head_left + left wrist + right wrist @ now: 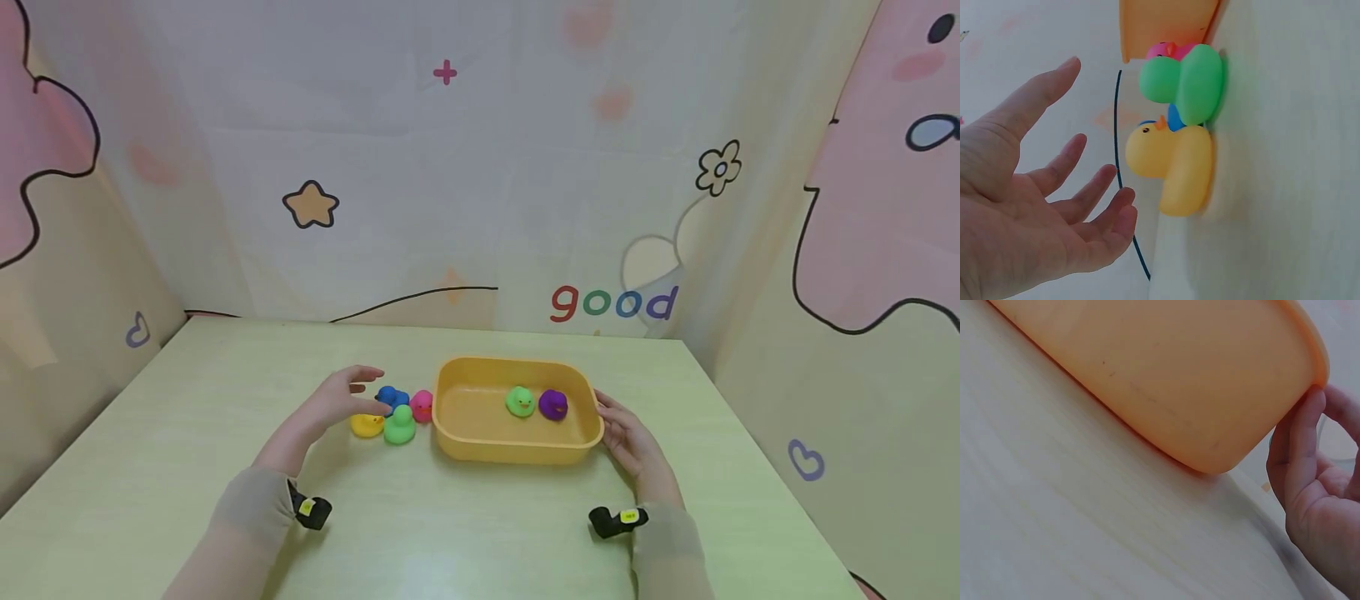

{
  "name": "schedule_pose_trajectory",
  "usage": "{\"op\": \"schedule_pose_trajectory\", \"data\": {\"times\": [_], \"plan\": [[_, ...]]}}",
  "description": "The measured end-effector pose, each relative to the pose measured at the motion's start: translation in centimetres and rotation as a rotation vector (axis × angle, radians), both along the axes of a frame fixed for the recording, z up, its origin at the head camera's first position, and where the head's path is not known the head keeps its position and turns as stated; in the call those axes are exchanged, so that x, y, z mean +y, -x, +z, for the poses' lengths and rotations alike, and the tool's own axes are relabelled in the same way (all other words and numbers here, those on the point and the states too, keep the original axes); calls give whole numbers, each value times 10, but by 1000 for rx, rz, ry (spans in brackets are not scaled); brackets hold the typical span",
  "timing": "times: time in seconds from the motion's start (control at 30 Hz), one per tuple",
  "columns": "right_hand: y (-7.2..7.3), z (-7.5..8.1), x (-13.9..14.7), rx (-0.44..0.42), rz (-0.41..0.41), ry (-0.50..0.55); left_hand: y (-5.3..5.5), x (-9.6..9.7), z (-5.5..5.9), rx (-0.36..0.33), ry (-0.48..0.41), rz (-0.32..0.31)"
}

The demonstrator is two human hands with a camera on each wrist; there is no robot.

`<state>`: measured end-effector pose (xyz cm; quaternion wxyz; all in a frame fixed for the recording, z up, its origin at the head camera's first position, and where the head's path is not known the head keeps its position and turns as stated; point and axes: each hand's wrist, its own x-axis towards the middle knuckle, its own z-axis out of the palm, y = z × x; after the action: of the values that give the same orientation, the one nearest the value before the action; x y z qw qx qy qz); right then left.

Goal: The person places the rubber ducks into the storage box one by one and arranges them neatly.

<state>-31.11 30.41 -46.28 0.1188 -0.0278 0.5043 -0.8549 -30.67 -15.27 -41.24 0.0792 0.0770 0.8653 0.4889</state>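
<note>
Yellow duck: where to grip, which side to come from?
I'd pinch the yellow duck by its round head, the left hand coming down from above on the tail side. It sits upright, head standing clear above the body; the green duck is close on the beak side and the blue duck lies behind, while nothing blocks the tail side.

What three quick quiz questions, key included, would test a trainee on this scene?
1. What does the yellow rectangular plastic tub hold?
2. How many toys show outside it?
3. True or false: the left hand grips the tub.

Key:
1. A light-green toy duck and a purple toy duck.
2. Four: yellow duck, blue duck, pink duck and green duck.
3. False: the right hand touches it; the left hand is open, near the outside ducks.
</note>
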Motion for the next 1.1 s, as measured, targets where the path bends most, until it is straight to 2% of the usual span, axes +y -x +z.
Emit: {"op": "schedule_pose_trajectory", "data": {"times": [0.13,0.33,0.53,0.8,1.1], "plan": [[3,-4,2,-12,-25,-24,-1,-3,-8,-28,11,-12],[1,-2,-1,-7,-14,-16,-4,-6,-17,-55,-2,30],[-2,2,-2,2,-2,-18,-4,-7,-22,-74,10,74],[0,0,1,1,-8,-21,-1,-5,-28,-101,41,80],[4,-2,1,-1,6,-18,2,-2,-33,-107,170,120]]}}
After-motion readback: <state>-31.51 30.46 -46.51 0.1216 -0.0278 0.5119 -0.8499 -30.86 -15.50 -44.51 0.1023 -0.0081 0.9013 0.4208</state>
